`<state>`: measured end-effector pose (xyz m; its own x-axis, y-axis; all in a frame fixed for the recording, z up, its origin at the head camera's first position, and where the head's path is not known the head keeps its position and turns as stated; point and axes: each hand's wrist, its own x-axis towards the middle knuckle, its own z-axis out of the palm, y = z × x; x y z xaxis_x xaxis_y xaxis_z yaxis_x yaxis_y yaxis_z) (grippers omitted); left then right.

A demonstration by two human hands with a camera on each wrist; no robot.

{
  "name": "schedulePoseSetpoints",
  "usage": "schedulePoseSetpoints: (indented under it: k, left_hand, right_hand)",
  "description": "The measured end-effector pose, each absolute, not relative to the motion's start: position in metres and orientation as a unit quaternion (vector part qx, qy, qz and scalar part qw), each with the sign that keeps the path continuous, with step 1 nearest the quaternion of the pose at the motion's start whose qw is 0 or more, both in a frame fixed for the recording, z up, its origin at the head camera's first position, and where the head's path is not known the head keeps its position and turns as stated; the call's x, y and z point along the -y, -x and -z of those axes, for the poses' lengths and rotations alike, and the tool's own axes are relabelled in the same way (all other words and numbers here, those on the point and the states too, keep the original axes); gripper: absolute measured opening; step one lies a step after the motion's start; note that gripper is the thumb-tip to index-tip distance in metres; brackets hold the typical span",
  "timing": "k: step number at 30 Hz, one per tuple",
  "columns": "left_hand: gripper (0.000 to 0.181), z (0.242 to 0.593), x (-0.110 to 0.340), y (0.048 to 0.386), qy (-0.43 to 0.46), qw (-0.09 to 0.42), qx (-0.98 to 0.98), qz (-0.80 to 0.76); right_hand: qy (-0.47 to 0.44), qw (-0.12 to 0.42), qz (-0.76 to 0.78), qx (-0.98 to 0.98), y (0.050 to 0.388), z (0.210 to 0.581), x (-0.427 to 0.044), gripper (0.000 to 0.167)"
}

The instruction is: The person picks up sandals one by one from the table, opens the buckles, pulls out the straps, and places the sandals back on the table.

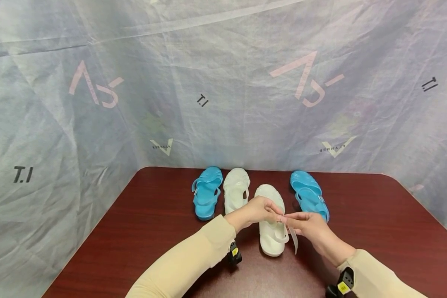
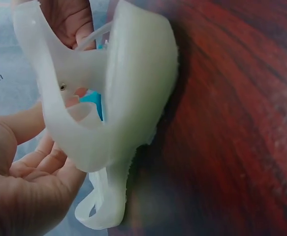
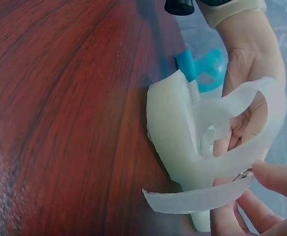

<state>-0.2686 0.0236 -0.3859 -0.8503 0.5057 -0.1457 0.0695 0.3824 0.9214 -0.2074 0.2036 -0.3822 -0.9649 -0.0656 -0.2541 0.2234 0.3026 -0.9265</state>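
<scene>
Two-handed, I pinch the ankle strap [image 3: 197,199] beside the white jelly sandal [image 1: 269,235], which lies lengthwise, toe away, on the tabletop [image 1: 134,227]; my left hand [image 1: 258,211] crosses above it, my right hand [image 1: 313,227] is nearer the loose end. My right-wrist view shows a metal buckle [image 3: 243,174] that the head view doesn't.

head: high, facing forward-down | wrist views: close, low, tipped sideways | all share: nearer white sandal [image 1: 270,230]
</scene>
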Motion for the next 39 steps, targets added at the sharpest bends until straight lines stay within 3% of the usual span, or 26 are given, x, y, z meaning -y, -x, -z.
schedulePoseSetpoints:
  k: [14,39]
  left_hand:
    - [0.010,0.391,-0.024,0.270,-0.190,0.153,-0.820,-0.517]
    - [0.007,0.391,-0.015,0.268,-0.192,0.117,-0.847,-0.481]
  right_hand:
    - [-0.054,0.102,0.581,-0.806,0.208,0.387,-0.202,0.041]
    - [-0.058,0.088,0.600,-0.793,0.204,0.393,-0.202,0.045]
